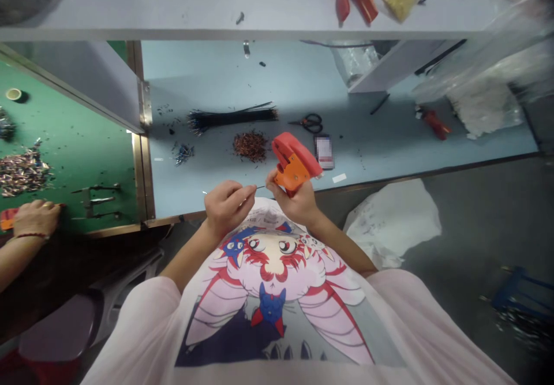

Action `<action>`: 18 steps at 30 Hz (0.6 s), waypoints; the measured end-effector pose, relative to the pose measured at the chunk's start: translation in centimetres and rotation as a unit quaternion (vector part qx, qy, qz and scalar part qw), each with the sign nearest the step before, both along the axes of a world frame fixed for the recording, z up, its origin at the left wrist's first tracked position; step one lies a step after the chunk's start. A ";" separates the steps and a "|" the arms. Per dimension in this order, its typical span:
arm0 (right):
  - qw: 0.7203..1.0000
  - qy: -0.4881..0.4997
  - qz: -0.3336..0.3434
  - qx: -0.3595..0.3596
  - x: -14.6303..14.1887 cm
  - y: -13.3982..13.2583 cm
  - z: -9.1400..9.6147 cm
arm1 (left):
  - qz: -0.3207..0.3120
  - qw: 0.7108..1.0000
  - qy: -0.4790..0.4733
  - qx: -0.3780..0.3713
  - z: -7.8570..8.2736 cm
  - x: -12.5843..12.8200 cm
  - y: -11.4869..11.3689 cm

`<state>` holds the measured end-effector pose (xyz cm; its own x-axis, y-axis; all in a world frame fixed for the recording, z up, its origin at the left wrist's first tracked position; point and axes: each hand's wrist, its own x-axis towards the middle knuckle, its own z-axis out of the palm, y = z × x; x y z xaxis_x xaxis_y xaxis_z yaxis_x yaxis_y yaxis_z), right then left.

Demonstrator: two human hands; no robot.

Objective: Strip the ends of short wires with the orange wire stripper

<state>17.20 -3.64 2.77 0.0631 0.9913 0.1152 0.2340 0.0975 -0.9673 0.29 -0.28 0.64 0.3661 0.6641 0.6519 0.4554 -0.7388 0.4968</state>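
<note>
My left hand is closed in a pinch on a thin dark wire, whose free end points toward my right hand. In my right hand is a red-and-orange wire stripper, gripped with its red handles up and away from me. Both hands are close together over the front edge of the light blue table. Beyond them lies a bundle of black wires. Between bundle and hands sits a heap of small copper-coloured pieces. A smaller blue-and-silver pile is at the left.
Black scissors and a card-like rectangular item lie beyond the stripper. A shelf crosses above the table. Red-handled pliers and plastic bags are right. At left, another person's hand rests on a green table.
</note>
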 end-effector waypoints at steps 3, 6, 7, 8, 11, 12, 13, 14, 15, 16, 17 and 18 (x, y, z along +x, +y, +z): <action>0.997 -0.058 -0.044 0.028 0.8 0.1 -0.3 | 0.033 0.999 -0.013 0.011 -0.4 -1.0 0.7; 0.988 -0.051 -0.141 0.045 2.7 0.7 -0.5 | 0.118 0.992 -0.048 -0.002 -1.0 -3.4 2.0; 0.985 -0.035 -0.162 0.047 3.5 1.1 -0.7 | 0.136 0.989 -0.056 -0.025 -1.2 -4.4 2.4; 0.984 -0.019 -0.172 0.044 4.2 1.5 -0.9 | 0.144 0.986 -0.061 -0.053 -1.5 -5.2 2.8; 0.985 -0.004 -0.172 0.028 5.5 3.4 -2.3 | 0.143 0.975 -0.081 -0.150 -2.3 -6.1 3.2; 0.985 -0.012 -0.169 0.017 5.5 4.1 -2.8 | 0.138 0.970 -0.091 -0.177 -2.6 -5.9 3.1; 0.986 -0.028 -0.165 0.003 5.4 4.7 -3.4 | 0.133 0.966 -0.102 -0.198 -2.7 -5.3 2.9; 0.986 -0.052 -0.159 -0.013 5.2 5.3 -3.9 | 0.126 0.962 -0.112 -0.213 -2.8 -4.6 2.7; 0.985 -0.084 -0.150 -0.031 4.9 5.9 -4.4 | 0.119 0.960 -0.121 -0.221 -2.7 -3.8 2.4; 0.981 -0.119 -0.142 -0.050 4.5 6.2 -4.7 | 0.112 0.960 -0.129 -0.224 -2.6 -2.9 2.2; 0.977 -0.151 -0.132 -0.069 4.2 6.4 -4.9 | 0.106 0.959 -0.138 -0.224 -2.4 -2.1 2.0; 0.973 -0.178 -0.120 -0.086 3.9 6.4 -5.0 | 0.102 0.959 -0.147 -0.222 -2.1 -1.4 1.9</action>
<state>21.05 2.75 -2.21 0.2820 0.9594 0.0050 0.5524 -0.1581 -0.8184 -1.15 1.61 -1.45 0.0428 0.9382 0.3436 0.3609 -0.3352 0.8703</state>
